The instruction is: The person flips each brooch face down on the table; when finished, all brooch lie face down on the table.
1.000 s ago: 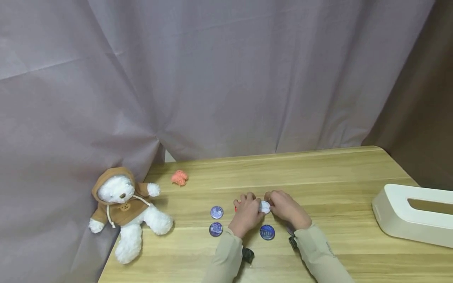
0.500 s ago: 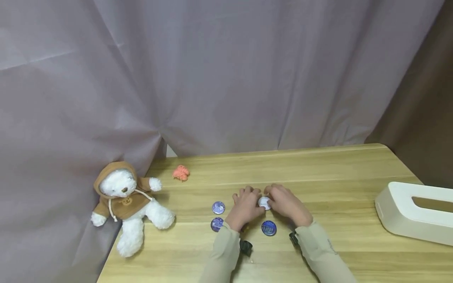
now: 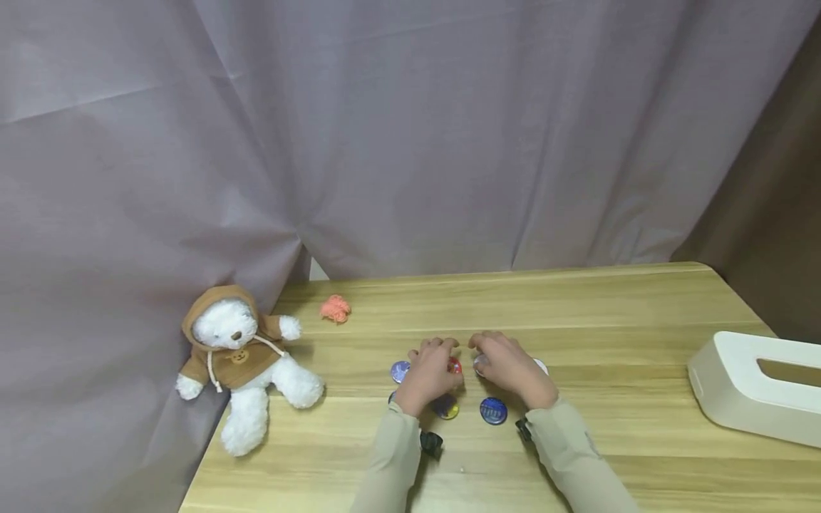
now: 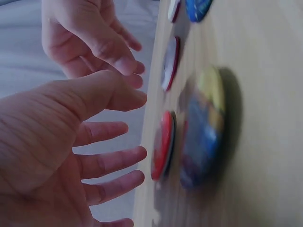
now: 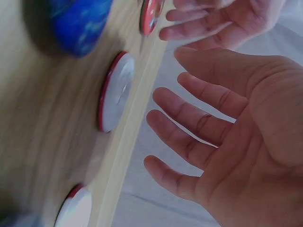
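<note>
My left hand (image 3: 428, 374) hovers with parted fingers over a red button badge (image 3: 455, 365) and holds nothing. Just below it lies a badge in blue and yellow (image 4: 202, 135). Beside it, my right hand (image 3: 509, 365) is likewise empty, its fingers apart from one another in the right wrist view. A badge lying white back up with a red rim (image 5: 117, 92) is nearest to those fingers, apart from them. A dark blue badge (image 3: 493, 410) lies nearer the person. Partly hidden behind the right hand is another white-backed badge (image 3: 541, 365).
A lilac badge (image 3: 400, 370) lies left of the left hand, with another mostly covered below it. A teddy bear in a brown hoodie (image 3: 240, 363) sits at the table's left edge. Coral yarn (image 3: 336, 308) lies at the back left, a white slotted box (image 3: 744, 385) at the right.
Both hands were close together at the white-backed badge. The left hand has drawn away to the left, uncovering the red badge and the blue and yellow one. The head view has shifted slightly.
</note>
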A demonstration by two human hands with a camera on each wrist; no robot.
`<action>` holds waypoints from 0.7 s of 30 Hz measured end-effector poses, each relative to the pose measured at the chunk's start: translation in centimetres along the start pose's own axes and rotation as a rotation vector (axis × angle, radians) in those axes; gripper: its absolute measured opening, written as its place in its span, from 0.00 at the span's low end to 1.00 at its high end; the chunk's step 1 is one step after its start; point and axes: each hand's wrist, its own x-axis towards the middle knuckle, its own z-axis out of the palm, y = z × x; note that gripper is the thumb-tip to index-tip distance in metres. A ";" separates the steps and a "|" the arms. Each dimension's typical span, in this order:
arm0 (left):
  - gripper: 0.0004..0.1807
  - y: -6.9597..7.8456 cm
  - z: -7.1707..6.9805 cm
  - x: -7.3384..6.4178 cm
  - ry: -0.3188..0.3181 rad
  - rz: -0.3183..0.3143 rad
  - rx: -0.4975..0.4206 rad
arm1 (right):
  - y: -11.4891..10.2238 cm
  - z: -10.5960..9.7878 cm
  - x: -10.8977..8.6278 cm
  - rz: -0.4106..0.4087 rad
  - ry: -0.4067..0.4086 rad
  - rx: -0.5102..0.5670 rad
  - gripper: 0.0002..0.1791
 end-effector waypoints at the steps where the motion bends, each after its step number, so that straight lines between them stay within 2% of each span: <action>1: 0.35 -0.2 -0.1 -0.1 -0.007 -0.009 0.001 | -0.2 0.0 0.2 -0.002 0.003 0.006 0.16; 7: 0.37 -1.2 -0.2 -0.3 -0.012 -0.037 -0.009 | -1.1 0.4 0.9 -0.042 -0.008 0.014 0.18; 15: 0.33 -2.0 -0.6 -0.5 0.017 -0.010 0.013 | -2.0 1.5 2.0 -0.055 -0.048 -0.007 0.18; 21: 0.28 -2.8 -0.3 -0.5 0.027 0.010 0.018 | -2.3 2.6 2.3 -0.051 -0.062 -0.046 0.15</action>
